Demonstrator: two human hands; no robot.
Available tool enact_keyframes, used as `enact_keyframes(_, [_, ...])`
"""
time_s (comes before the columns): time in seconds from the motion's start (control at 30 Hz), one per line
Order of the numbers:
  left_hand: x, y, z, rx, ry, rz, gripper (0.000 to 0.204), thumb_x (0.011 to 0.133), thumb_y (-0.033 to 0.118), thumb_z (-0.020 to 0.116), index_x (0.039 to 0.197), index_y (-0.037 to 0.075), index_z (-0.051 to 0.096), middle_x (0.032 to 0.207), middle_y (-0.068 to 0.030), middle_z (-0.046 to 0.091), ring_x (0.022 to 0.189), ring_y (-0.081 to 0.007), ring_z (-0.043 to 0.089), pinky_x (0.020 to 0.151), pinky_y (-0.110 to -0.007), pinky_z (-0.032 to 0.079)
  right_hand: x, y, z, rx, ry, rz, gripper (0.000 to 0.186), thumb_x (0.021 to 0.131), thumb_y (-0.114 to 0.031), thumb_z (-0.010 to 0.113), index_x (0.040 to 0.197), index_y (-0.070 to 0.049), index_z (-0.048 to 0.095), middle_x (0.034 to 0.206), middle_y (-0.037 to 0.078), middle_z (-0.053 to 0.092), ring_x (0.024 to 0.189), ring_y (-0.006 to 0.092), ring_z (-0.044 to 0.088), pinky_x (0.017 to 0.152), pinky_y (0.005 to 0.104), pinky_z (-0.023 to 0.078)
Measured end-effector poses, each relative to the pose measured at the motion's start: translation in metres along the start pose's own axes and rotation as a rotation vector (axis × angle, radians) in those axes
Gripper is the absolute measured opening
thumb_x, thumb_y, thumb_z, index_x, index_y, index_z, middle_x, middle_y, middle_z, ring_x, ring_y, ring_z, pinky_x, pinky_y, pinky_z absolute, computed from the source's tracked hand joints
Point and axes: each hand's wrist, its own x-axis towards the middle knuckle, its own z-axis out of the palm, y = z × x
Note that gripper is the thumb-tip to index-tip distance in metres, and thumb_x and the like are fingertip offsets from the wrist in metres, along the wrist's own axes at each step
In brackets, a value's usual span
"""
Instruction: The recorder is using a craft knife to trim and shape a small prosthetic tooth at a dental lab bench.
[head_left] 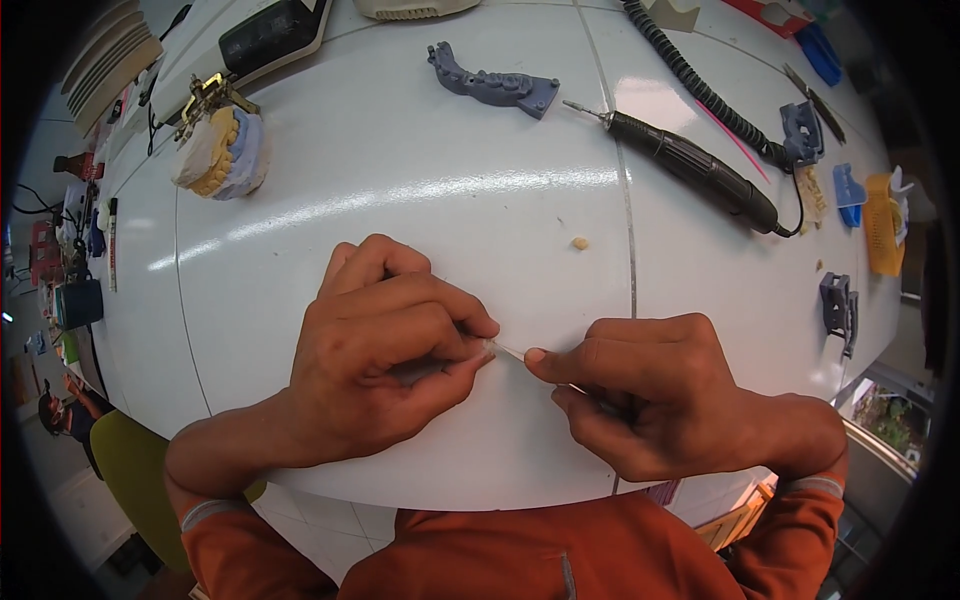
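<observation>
Over the white table, my left hand is closed in a pinch, thumb against fingertips. Between those fingertips a tiny whitish, see-through piece peeks out, too small to name. My right hand is closed around a slim pale tool, held like a pen. The tool's thin end points left and meets the tiny piece at my left fingertips. Most of the tool is hidden by my right fingers, so its kind is unclear. A small yellowish crumb lies beyond my hands.
Farther off lie a grey dental arch model and a black rotary handpiece with its coiled cord. A plaster jaw model on a brass articulator stands at far left. Grey model pieces and a yellow holder sit right.
</observation>
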Motion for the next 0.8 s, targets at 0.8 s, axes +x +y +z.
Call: enact_keyframes(0.8, [0.0, -0.0005, -0.0011, -0.015, -0.001, -0.026, 0.021, 0.07, -0.001, 0.09, 0.081, 0.01, 0.077, 0.097, -0.003, 0.083, 0.086, -0.0218, 0.055, 0.087, -0.037, 0.042, 0.0003, 0.0007, -0.0037, 0.011, 0.005, 0.022, 0.03, 0.082, 0.005, 0.074, 0.112, 0.002, 0.079, 0.075, 0.012, 0.068, 0.055, 0.0264, 0.066, 0.053, 0.0373, 0.052])
